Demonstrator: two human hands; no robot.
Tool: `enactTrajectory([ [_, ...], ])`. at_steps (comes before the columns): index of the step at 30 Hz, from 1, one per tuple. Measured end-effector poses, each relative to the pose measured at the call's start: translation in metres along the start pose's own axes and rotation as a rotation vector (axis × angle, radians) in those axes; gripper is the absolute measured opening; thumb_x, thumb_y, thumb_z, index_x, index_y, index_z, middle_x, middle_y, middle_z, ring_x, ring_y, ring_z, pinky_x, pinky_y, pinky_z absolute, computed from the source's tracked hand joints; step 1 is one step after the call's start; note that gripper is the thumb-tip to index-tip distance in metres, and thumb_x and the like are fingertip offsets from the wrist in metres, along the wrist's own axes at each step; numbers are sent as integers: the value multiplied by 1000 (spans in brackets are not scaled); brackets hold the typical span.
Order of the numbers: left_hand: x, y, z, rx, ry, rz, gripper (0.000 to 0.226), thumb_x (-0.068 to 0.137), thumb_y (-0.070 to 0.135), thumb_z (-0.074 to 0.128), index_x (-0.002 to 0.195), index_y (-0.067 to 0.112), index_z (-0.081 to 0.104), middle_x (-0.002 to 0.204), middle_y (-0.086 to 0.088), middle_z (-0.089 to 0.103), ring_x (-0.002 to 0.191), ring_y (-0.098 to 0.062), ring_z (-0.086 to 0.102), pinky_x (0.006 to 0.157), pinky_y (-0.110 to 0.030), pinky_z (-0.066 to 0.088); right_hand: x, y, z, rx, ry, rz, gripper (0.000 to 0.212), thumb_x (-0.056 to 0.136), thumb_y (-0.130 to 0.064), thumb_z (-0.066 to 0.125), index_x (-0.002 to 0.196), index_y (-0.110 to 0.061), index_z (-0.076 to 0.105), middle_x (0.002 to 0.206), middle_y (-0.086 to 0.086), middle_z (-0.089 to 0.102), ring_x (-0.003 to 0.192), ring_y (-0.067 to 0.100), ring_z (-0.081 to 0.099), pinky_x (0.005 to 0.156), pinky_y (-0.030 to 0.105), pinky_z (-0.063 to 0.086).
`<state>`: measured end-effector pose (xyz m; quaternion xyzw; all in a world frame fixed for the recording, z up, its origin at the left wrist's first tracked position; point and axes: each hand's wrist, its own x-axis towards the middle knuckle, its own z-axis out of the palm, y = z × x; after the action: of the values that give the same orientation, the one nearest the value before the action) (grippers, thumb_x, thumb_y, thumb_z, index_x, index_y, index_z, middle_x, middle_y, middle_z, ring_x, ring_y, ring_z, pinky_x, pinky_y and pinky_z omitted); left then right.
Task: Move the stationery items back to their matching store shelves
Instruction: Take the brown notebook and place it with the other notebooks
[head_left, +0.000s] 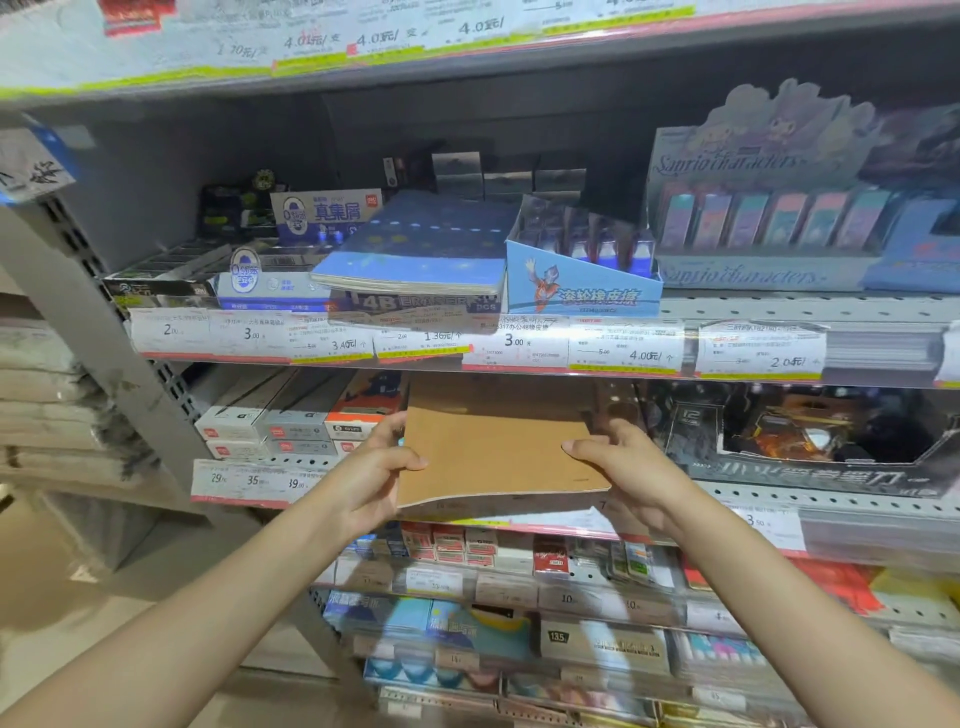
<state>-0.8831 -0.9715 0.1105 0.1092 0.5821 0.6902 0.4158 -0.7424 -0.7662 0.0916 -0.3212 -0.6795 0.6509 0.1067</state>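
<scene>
A plain brown kraft-cover notebook (493, 452) lies flat between both my hands, its far end reaching under the middle shelf's price rail. My left hand (376, 467) grips its left edge, thumb on top. My right hand (618, 462) grips its right edge, thumb on the cover. The notebook hovers just above the lower shelf (831, 501). On the shelf above, a blue starry notebook (421, 249) rests on top of an eraser box.
White and orange boxes (291, 421) sit left of the brown notebook, and a dark display box (810, 441) stands to its right. A blue eraser display (582, 275) and a Sanrio display (769, 228) fill the upper shelf. A grey upright (104, 332) rises at left.
</scene>
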Motion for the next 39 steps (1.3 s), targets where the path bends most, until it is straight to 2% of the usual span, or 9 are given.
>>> enactTrajectory([
  [2,-3,-2,3,-13,-1,8,52,83,-17,35,116,22,45,100,-11,59,81,-27,60,47,-27,56,-1,0,-3,60,-67,47,58,84,-17,62,133,-5,33,113,9,61,98,19,63,78,30,56],
  [4,-5,-5,4,-26,-3,12,55,82,-17,35,121,22,42,100,-13,60,80,-27,60,48,-27,56,-8,-3,-5,118,-155,70,29,89,-9,53,117,-10,45,92,5,63,59,7,66,41,16,48],
  [6,-8,-8,5,-13,-3,21,57,81,-17,34,122,22,41,97,-12,61,74,-24,61,48,-26,55,-14,-5,-9,160,-200,56,16,91,-3,47,99,-16,48,83,0,61,48,4,62,34,12,41],
  [11,-14,-16,7,6,26,20,57,80,-13,37,124,23,41,95,-9,61,74,-23,60,50,-27,54,-26,0,-14,214,-245,-9,32,89,3,44,112,-20,50,90,2,65,66,11,64,42,13,45],
  [17,-23,-14,16,116,24,57,56,57,-1,48,109,20,45,92,-8,58,82,-24,53,62,-33,48,-41,8,-15,311,-255,-98,48,87,10,43,121,-24,50,96,6,68,65,10,68,51,19,54],
  [23,-29,-10,26,170,-57,48,33,79,-6,45,97,20,50,85,-8,59,69,-20,57,47,-25,53,-72,16,-15,395,-191,-138,47,87,11,40,107,-28,58,82,1,73,61,10,68,51,22,55],
  [29,-37,-18,41,217,-213,-7,42,81,-14,40,107,17,51,84,-7,68,58,-13,68,49,-24,54,-115,32,-25,449,-61,-152,48,86,10,45,121,-22,54,96,8,71,69,14,70,56,23,56],
  [33,-42,-35,57,210,-290,-75,49,75,-16,44,113,16,51,86,-8,68,60,-13,69,51,-22,55,-142,47,-35,409,88,-146,51,85,9,49,129,-17,48,88,2,72,73,16,69,58,23,55],
  [39,-49,-57,89,184,-393,-73,62,52,-7,48,110,14,50,90,-11,67,71,-20,66,57,-28,55,-181,59,-62,402,165,-207,49,85,12,46,117,-24,54,95,-4,69,84,16,67,78,33,55],
])
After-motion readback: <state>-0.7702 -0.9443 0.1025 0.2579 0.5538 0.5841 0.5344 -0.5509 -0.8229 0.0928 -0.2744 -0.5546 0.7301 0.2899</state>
